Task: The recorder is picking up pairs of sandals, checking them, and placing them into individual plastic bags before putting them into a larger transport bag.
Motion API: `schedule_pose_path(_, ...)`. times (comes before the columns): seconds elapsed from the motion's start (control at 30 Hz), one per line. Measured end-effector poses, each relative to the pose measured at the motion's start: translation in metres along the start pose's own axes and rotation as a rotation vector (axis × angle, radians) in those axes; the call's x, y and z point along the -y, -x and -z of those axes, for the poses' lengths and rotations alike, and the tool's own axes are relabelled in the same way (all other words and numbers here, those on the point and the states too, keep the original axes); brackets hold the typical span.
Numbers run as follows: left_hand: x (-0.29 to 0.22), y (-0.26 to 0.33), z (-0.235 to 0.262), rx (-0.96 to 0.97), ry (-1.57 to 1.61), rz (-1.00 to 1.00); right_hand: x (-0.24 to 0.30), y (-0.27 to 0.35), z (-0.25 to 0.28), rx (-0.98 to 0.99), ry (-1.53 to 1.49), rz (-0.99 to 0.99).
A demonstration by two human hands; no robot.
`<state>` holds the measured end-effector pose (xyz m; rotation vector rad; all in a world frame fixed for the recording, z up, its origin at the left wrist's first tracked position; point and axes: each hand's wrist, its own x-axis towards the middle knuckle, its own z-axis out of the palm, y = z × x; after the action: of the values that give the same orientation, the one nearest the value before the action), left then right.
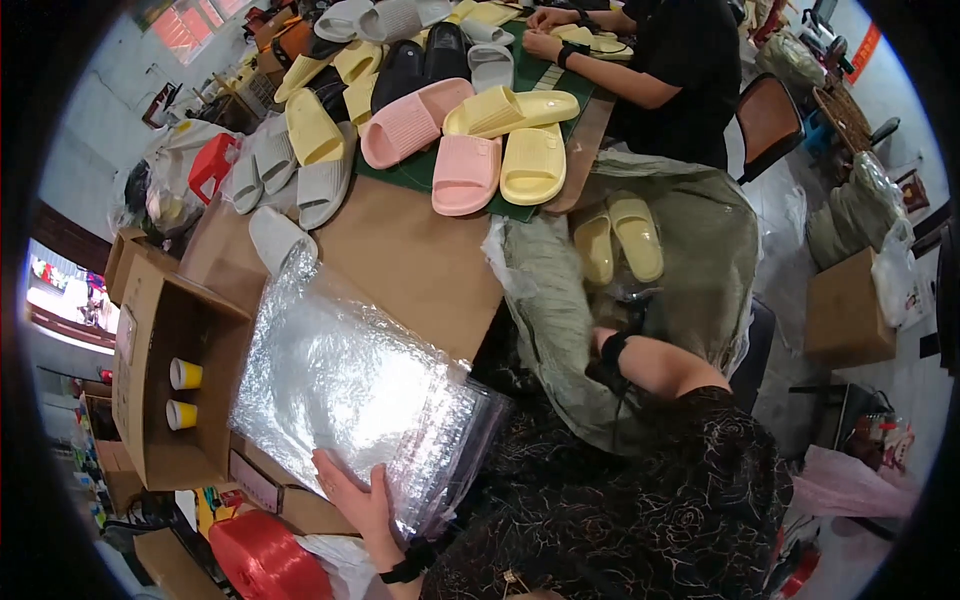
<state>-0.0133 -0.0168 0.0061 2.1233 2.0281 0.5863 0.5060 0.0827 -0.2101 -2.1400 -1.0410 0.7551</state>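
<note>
My left hand (357, 498) lies with fingers apart on the near edge of a stack of clear, shiny plastic bags (340, 370), holding nothing. My right hand reaches down into a large green woven sack (690, 220); the wristband shows, but the sack hides the fingers. Inside the sack, a pair of pale yellow slide sandals (634, 238) in clear wrapping lies beyond my right wrist. Past the bag stack, pink slide sandals (467, 175) and yellow slide sandals (533, 165) rest on the table beside grey slide sandals (327, 180).
An open cardboard box (140, 380) with two yellow-and-white cups (185, 374) stands left of the bags. Below it sits a roll of red plastic twine (262, 560). Across the table, a co-worker's hands (545, 42) are near more sandals. A brown-backed chair (768, 112) stands at right.
</note>
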Motion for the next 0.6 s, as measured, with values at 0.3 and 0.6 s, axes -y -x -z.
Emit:
schedule_pose_path(0.3,0.002,0.0,0.0,0.016,-0.018,-0.009,-0.013,0.013,-0.006,-0.111,-0.057,-0.073)
schedule_pose_path(0.6,-0.001,-0.002,-0.001,0.008,-0.019,0.007,-0.032,0.007,0.001,-0.235,-0.091,-0.134)
